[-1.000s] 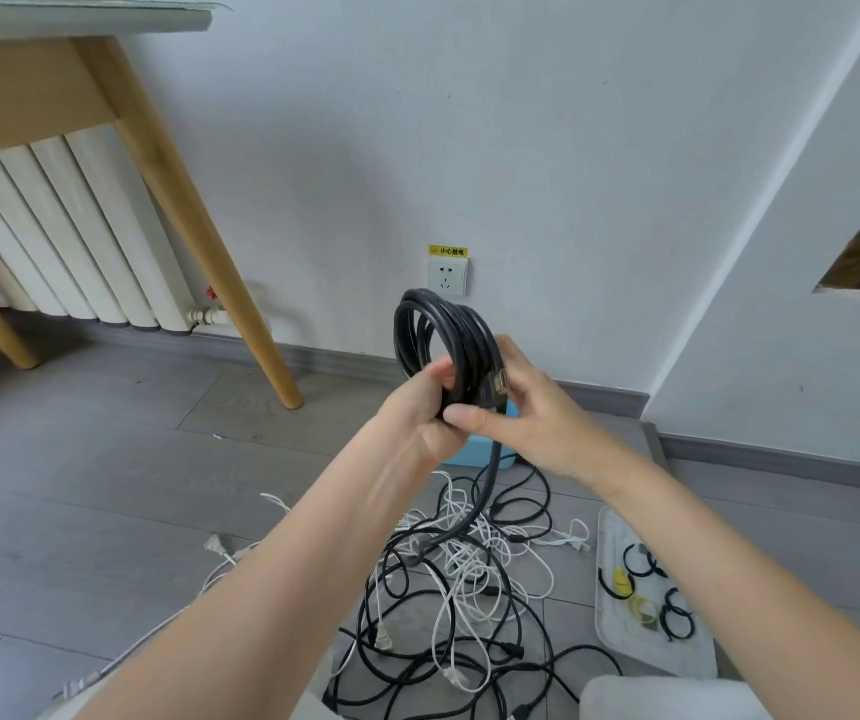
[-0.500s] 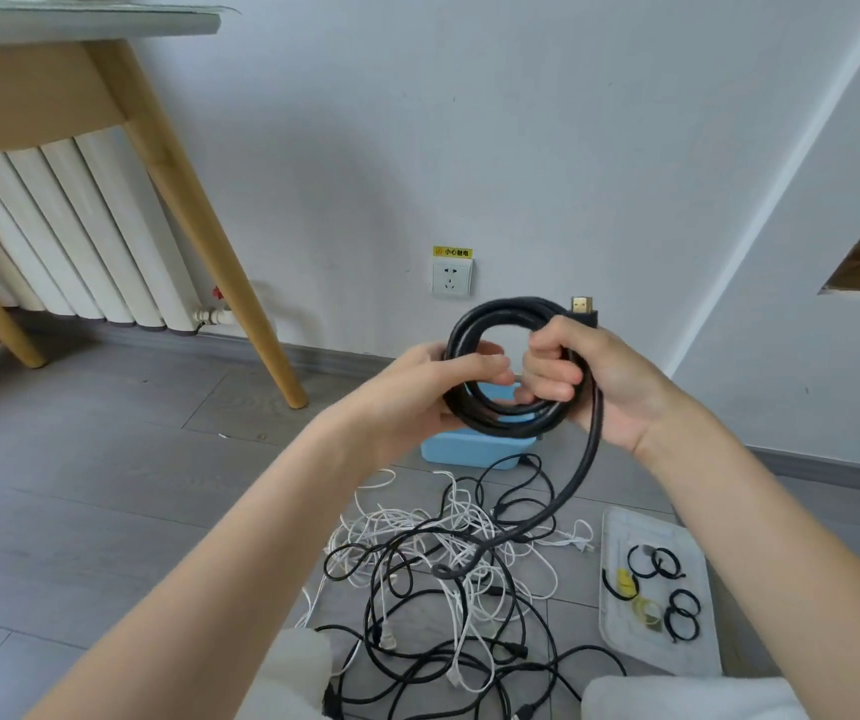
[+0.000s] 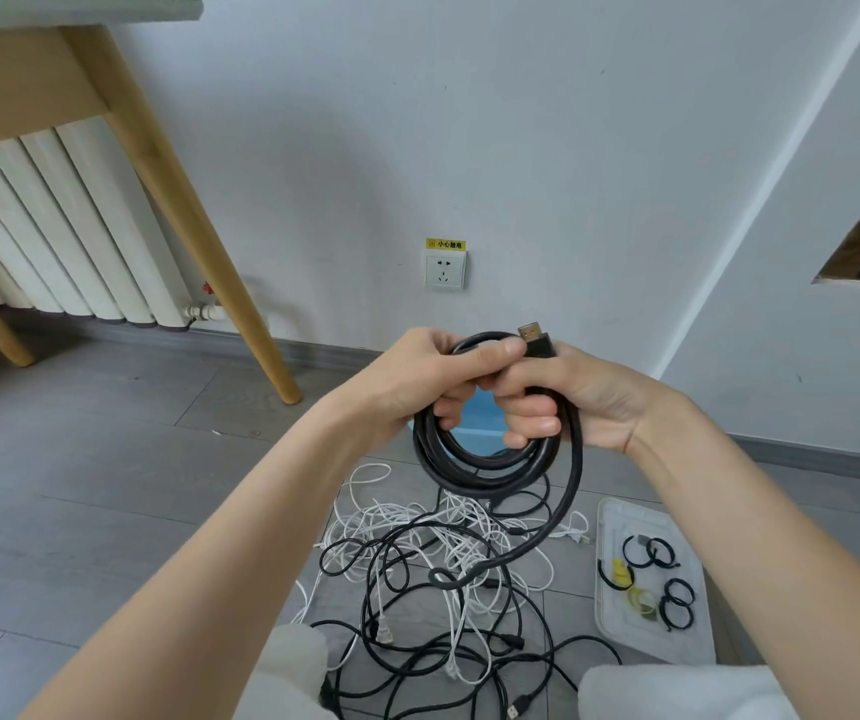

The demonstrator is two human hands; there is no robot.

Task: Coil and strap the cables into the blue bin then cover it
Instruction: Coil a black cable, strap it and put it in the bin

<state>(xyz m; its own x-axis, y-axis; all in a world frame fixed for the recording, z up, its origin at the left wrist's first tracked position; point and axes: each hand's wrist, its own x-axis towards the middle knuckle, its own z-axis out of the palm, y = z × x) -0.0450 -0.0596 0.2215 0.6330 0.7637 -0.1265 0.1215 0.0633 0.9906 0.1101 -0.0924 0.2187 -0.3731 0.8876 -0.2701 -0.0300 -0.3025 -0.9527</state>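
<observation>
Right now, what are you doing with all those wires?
A person is winding a thick black cable into a coil, gripping it with the left hand and right hand. Its loose tail hangs into a tangle of wires on the floor. The blue bin sits behind; straps wait in a tray.

bright even daylight | soft shadows on wall | wide-angle edge bending | sharp focus

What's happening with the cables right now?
Left hand and right hand grip the black HDMI cable coil. Tail trails into floor tangle. Blue bin behind, uncovered.
</observation>
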